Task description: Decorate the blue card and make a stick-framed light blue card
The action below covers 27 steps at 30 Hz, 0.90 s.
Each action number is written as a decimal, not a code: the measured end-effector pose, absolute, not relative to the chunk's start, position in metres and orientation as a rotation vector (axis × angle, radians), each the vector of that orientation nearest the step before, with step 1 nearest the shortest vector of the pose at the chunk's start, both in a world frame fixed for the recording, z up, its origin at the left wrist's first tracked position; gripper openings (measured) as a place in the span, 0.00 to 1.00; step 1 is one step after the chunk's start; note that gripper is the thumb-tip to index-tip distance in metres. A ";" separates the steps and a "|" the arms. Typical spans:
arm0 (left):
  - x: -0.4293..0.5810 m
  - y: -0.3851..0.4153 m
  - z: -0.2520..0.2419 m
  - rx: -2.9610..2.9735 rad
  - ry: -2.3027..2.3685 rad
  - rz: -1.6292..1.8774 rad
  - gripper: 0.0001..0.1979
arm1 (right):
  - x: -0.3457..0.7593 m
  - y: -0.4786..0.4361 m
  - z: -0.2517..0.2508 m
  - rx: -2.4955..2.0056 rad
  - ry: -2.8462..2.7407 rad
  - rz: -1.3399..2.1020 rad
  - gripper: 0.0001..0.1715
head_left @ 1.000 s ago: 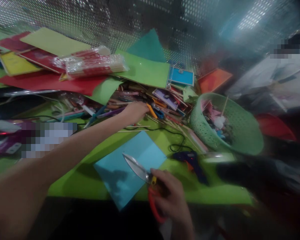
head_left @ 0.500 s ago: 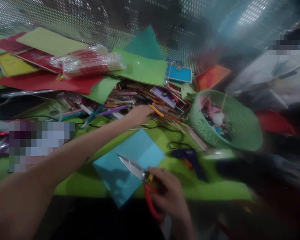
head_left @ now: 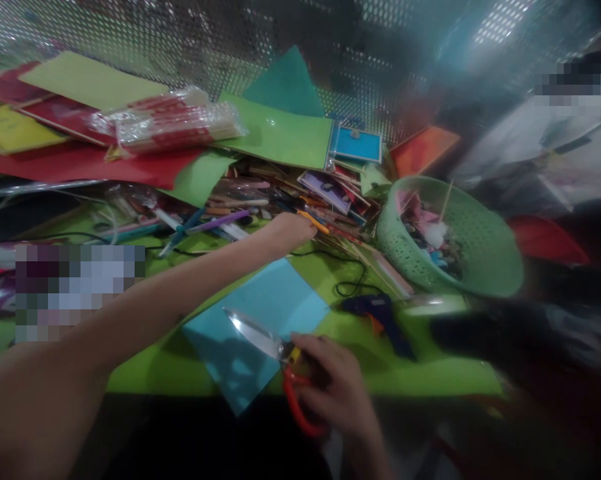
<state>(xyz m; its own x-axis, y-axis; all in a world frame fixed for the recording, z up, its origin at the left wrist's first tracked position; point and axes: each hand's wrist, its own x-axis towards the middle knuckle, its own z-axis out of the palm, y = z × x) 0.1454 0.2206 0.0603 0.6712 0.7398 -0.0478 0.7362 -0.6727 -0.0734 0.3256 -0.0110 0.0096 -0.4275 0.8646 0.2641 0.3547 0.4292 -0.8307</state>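
Observation:
My right hand (head_left: 337, 377) is closed around the red handles of a pair of scissors (head_left: 257, 335), whose blades are together and point up and left. Beneath them lies a square of light blue paper (head_left: 285, 293) on the green tabletop. My left hand (head_left: 297, 230) reaches across to the heap of sticks and pens (head_left: 245, 193), its fingers turned away from view. Right beside it is a slim orange-yellow handle (head_left: 314, 222); whether the fingers touch it, I cannot tell. A purple pen (head_left: 220, 221) lies left of that hand.
A dark blue glue gun (head_left: 380, 317) with a black cord lies right of the paper. Behind it stands a green perforated basket (head_left: 490, 247) holding scraps. Colored sheets (head_left: 280, 137) and a plastic-wrapped bundle of sticks (head_left: 170, 123) are stacked at the back. A person (head_left: 555, 147) is at the far right.
My left hand has shifted slightly right along the heap, toward the orange-yellow handle. The scissors in my right hand have moved a little left over the paper. The view has shifted slightly.

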 end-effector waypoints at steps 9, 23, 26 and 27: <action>0.160 0.224 0.066 -2.796 -1.272 0.177 0.12 | 0.327 -0.011 0.009 -1.049 -1.997 0.913 0.34; 0.120 0.212 0.102 -2.725 -1.516 0.115 0.10 | 0.327 -0.012 0.007 -1.026 -1.985 0.870 0.34; 0.069 0.190 0.121 -2.695 -1.606 0.144 0.06 | 0.328 -0.012 0.007 -1.008 -1.973 0.875 0.32; 0.045 0.172 0.120 -2.702 -1.631 0.190 0.04 | 0.329 -0.012 0.008 -1.001 -1.964 0.881 0.32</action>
<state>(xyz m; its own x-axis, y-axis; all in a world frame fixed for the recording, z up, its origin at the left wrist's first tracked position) 0.0454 0.1720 0.1202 0.4607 0.8803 -0.1129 0.8827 -0.4677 -0.0448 0.3286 -0.0115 0.0081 -0.4138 0.8575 0.3057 0.3419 0.4575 -0.8208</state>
